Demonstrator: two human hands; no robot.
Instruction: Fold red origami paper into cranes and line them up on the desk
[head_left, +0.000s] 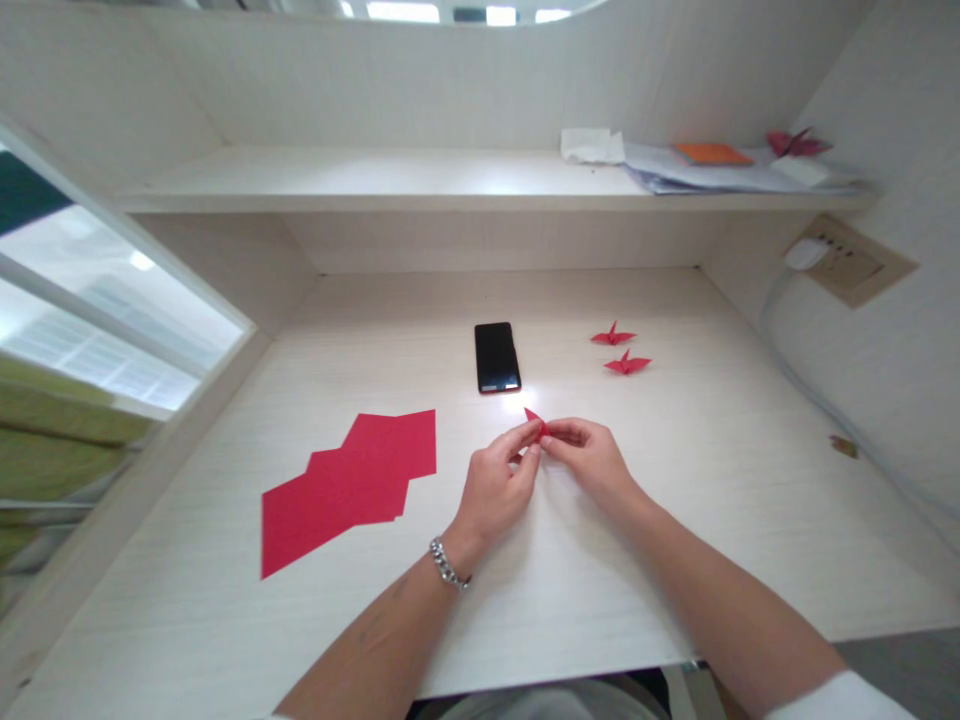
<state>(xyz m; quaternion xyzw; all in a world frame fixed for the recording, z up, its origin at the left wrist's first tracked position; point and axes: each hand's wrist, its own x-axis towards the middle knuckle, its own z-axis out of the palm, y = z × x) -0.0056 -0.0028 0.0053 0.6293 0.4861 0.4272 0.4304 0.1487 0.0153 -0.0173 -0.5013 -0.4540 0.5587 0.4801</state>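
Note:
Between my two hands is a small piece of folded red paper point(533, 414), its pointed tip sticking up past the fingertips. My left hand point(501, 478), with a chain bracelet point(448, 565) at the wrist, pinches it from the left. From the right, the fingers and thumb of my right hand point(590, 452) are closed on the same paper. Most of the fold is hidden by the fingers. Two finished red paper cranes point(614, 336) sit beyond my right hand, one just behind the other. Several overlapping red paper sheets point(337, 487) lie flat to the left of my hands.
A black phone point(496, 357) lies on the white desk point(360, 330) beyond my hands. A cable point(817, 395) runs from a wall socket point(851, 258) down the right side. The shelf point(360, 178) above holds papers point(720, 178), an orange piece point(712, 154) and another folded red paper shape point(796, 143).

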